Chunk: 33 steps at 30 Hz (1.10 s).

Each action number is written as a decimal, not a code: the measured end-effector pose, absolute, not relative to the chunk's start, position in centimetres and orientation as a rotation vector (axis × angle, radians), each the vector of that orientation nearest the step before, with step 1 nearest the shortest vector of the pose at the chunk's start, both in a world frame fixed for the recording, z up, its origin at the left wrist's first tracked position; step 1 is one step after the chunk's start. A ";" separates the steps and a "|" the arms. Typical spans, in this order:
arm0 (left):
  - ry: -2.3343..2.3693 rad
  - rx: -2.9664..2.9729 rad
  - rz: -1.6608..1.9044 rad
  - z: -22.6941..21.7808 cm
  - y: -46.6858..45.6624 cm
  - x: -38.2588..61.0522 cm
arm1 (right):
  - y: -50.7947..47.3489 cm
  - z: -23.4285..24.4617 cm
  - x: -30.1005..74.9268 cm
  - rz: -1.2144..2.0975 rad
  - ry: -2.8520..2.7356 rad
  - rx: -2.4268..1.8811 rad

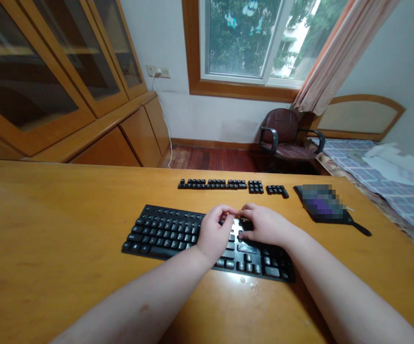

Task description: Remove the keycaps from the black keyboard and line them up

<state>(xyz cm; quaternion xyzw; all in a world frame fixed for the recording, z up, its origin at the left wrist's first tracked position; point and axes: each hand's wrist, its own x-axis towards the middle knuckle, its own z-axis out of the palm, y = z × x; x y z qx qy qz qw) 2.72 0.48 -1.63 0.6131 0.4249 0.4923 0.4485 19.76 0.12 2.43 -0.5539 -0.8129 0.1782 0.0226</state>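
Observation:
A black computer keyboard [171, 234] lies at a slant on the wooden desk, many keycaps in place but its back row bare. My left hand [216, 229] is over its middle, thumb and fingers pinched together; anything between them is too small to make out. From the right, my right hand [264, 224] reaches over the keys, its index fingertip meeting my left fingertips. Its thumb is apart from the index finger, low over the keys. Behind the keyboard, loose black keycaps [216, 184] lie in grouped rows, with more keycaps [256, 187] further right.
A dark pouch [321, 203] with a wrist strap lies on the desk [67, 229] at right. Small pale crumbs [253, 286] are on the desk before the keyboard. Beyond are a glass-door cabinet [85, 114], an armchair [281, 134] and a bed [371, 162].

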 end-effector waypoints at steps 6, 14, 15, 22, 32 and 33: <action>1.066 1.493 1.236 -1.4 0.4 2.7 | -0.4 2.5 19.6 0.536 -2.553 -1.683; 1.078 1.556 1.181 -1.0 0.7 2.5 | -0.5 2.3 19.1 0.449 -2.599 -1.683; 1.091 1.601 1.162 -0.8 0.7 2.4 | -0.4 2.3 19.3 0.442 -2.603 -1.690; 1.060 2.242 0.870 -0.1 0.0 2.7 | 0.5 2.9 21.5 0.561 -2.511 -1.643; 1.068 2.392 0.635 -1.2 -0.2 2.8 | -0.1 2.9 20.8 0.362 -1.636 -1.236; 1.071 2.390 0.634 -1.2 -0.2 2.8 | -0.2 2.4 20.8 0.377 -1.643 -1.248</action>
